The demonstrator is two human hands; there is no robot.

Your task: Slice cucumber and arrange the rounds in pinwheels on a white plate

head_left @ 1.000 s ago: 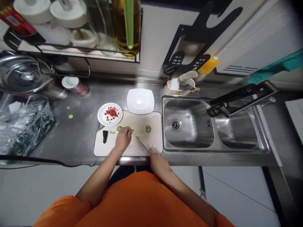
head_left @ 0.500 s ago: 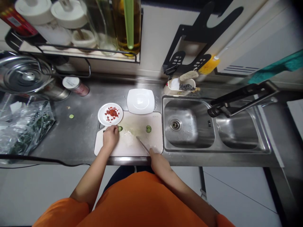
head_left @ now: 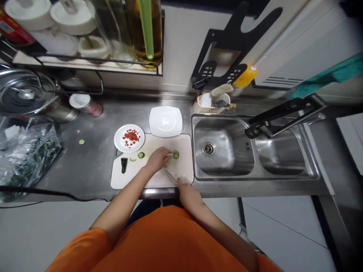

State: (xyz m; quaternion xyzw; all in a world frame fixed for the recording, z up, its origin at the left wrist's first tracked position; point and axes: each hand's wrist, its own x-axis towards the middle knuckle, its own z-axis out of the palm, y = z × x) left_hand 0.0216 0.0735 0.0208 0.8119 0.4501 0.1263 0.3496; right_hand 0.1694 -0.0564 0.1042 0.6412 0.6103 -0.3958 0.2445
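My left hand (head_left: 159,158) is over the white cutting board (head_left: 154,179), fingers stretched out and a little apart, tips close to a small stack of cucumber slices (head_left: 176,154). Whether the fingertips touch the slices I cannot tell. In my right hand (head_left: 189,193), at the board's front edge, is the handle of a knife (head_left: 171,175); its blade slants up and left, the tip partly behind my left hand. A single cucumber slice (head_left: 141,155) and a thin pale green piece (head_left: 132,159) lie left of my left hand. Further left sits a dark green cucumber end piece (head_left: 124,165).
Behind the board stand a white plate with chopped red pieces (head_left: 124,131) and a white square plate (head_left: 159,121). The double sink (head_left: 227,176) is to the right. Bagged greens (head_left: 36,151), a pot (head_left: 61,109) and a can (head_left: 92,108) stand left.
My left hand has moved right across the board, from the cucumber piece at the left to the slice stack. The dark green end piece now shows. My right hand still holds the knife.
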